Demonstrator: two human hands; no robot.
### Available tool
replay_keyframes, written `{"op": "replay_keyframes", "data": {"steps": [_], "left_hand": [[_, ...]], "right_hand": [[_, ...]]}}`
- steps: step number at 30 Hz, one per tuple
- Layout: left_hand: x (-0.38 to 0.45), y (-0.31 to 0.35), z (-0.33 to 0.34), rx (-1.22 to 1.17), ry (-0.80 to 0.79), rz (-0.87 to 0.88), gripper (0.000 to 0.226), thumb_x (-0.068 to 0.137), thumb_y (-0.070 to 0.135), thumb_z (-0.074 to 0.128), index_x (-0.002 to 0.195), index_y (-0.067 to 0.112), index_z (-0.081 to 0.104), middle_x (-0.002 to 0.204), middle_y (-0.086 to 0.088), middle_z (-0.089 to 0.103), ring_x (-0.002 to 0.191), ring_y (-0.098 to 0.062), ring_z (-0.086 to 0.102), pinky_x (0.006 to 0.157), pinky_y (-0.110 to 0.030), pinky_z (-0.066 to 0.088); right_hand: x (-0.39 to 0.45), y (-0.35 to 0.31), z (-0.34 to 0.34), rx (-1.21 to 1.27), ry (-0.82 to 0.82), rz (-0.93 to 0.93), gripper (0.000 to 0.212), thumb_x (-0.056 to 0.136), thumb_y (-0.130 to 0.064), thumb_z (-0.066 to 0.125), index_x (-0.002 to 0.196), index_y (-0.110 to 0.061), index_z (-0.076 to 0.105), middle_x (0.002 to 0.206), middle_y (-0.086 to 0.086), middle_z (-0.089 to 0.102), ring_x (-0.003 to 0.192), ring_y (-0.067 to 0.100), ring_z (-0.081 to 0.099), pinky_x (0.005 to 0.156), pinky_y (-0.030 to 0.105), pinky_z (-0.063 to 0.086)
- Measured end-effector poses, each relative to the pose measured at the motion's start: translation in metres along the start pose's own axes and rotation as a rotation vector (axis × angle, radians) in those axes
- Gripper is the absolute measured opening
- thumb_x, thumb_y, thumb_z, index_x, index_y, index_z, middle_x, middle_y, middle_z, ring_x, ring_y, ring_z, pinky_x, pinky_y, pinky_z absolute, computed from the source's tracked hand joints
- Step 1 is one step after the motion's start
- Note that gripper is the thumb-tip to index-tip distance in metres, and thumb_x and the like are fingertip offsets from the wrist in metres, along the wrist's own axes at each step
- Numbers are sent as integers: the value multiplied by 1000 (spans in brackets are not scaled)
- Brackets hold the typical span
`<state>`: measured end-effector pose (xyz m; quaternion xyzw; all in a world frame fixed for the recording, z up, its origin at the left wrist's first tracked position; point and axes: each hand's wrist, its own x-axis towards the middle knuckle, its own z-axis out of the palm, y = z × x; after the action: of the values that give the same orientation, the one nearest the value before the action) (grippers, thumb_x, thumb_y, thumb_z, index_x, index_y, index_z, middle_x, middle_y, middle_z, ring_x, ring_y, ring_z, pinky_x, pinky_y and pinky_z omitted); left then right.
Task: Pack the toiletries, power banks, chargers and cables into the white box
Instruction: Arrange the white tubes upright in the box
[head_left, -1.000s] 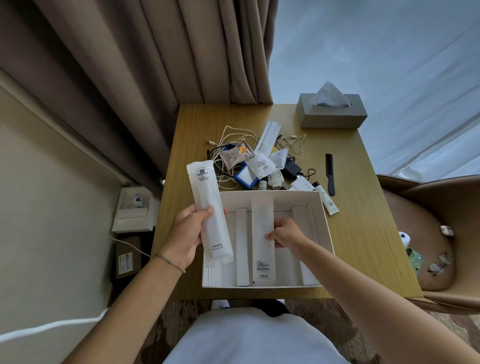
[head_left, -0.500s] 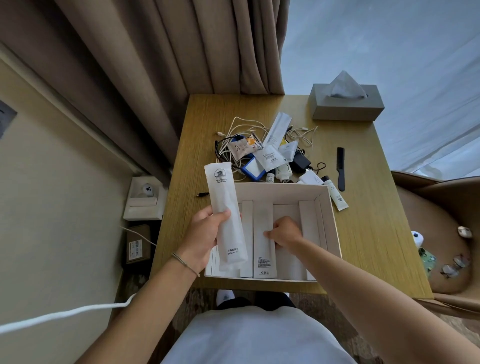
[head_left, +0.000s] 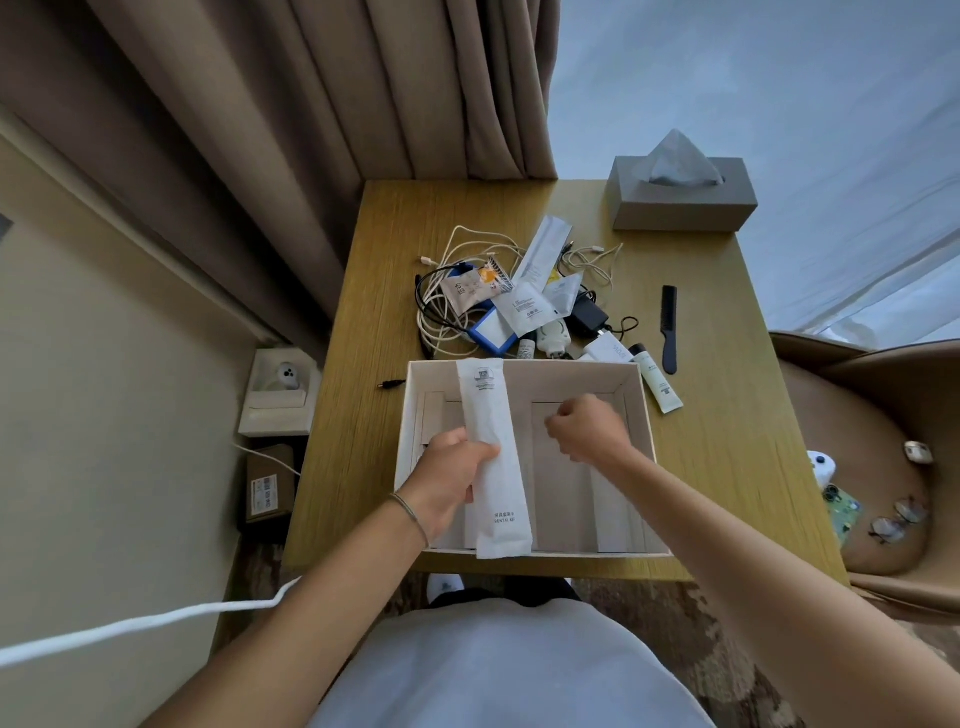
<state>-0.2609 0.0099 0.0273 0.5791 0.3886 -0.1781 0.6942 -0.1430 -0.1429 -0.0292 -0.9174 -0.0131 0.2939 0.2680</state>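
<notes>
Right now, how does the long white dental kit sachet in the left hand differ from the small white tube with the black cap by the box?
The long white dental kit sachet is flat paper, gripped by the left hand over the white box; the small white tube with the black cap is rounded, shorter, and lies untouched on the wooden table. Both are white with printed text.

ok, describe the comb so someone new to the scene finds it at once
Start at the wooden table and find the grey tissue box at its far right corner. Nearer the person from it, right of the pile of cables, lies the comb. It is the only slim all-black piece lying alone on bare wood, lengthwise toward the white box, beside a white tube.
</notes>
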Motion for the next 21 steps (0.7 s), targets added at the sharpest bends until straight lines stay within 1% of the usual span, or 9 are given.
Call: {"op": "replay_keyframes", "data": {"steps": [2, 3, 5, 6, 7, 10, 13, 17, 21], "left_hand": [[8, -4, 8, -1, -22, -24, 27, 99, 13, 55, 126, 14, 58, 119, -11, 68, 110, -30, 65, 95, -50, 54], [11, -6, 12, -4, -36, -32, 25, 99, 14, 56, 124, 14, 59, 118, -10, 68, 108, -28, 65, 90, -47, 57], [18, -7, 21, 22, -66, -47, 16, 99, 14, 57, 115, 15, 60, 111, -8, 70, 100, -24, 68, 74, -38, 60], [22, -8, 24, 51, -77, -54, 13, 99, 14, 57, 112, 15, 60, 109, -7, 70, 98, -22, 68, 70, -35, 60], [27, -9, 28, 81, -86, -58, 11, 99, 14, 57, 110, 15, 61, 109, -7, 71, 97, -22, 69, 71, -36, 61], [41, -14, 38, 167, -91, -66, 11, 98, 13, 59, 109, 14, 61, 113, -9, 70, 104, -27, 68, 82, -44, 61], [54, -19, 48, 268, -96, -78, 18, 97, 14, 60, 115, 12, 60, 117, -9, 69, 107, -28, 68, 88, -47, 59], [71, -22, 60, 397, -75, -120, 23, 95, 17, 65, 115, 7, 60, 112, -12, 71, 99, -27, 71, 86, -45, 60], [86, -27, 68, 516, -39, -83, 26, 91, 19, 71, 114, 9, 64, 110, -10, 70, 98, -28, 70, 83, -43, 61]], "right_hand": [[-7, 1, -21, 43, 58, -38, 22, 90, -19, 58, 80, -6, 74, 72, 11, 72, 69, 27, 70, 69, 43, 63], [-11, 2, -29, 68, 77, -54, 22, 90, -17, 58, 80, -6, 74, 70, 10, 72, 69, 27, 70, 70, 46, 63], [-18, 1, -43, 116, 104, -76, 21, 89, -16, 58, 78, -8, 74, 65, 6, 70, 61, 22, 67, 69, 44, 61], [-21, 1, -48, 134, 115, -82, 20, 88, -16, 58, 77, -10, 73, 63, 4, 69, 57, 18, 64, 68, 43, 60], [-23, 0, -52, 152, 123, -88, 19, 88, -16, 59, 76, -11, 73, 61, 3, 69, 56, 16, 62, 67, 42, 60], [-30, 0, -59, 204, 139, -107, 17, 88, -17, 61, 77, -13, 73, 63, 3, 70, 56, 15, 61, 67, 43, 59], [-33, 4, -61, 243, 145, -100, 15, 90, -17, 62, 80, -14, 74, 66, 5, 71, 58, 15, 63, 70, 45, 59], [-35, 10, -63, 267, 133, -96, 17, 92, -17, 62, 79, -15, 73, 65, 6, 71, 57, 15, 62, 71, 44, 58], [-39, 15, -65, 285, 114, -103, 18, 92, -16, 61, 77, -15, 71, 63, 4, 69, 54, 13, 59, 65, 38, 54]]}}
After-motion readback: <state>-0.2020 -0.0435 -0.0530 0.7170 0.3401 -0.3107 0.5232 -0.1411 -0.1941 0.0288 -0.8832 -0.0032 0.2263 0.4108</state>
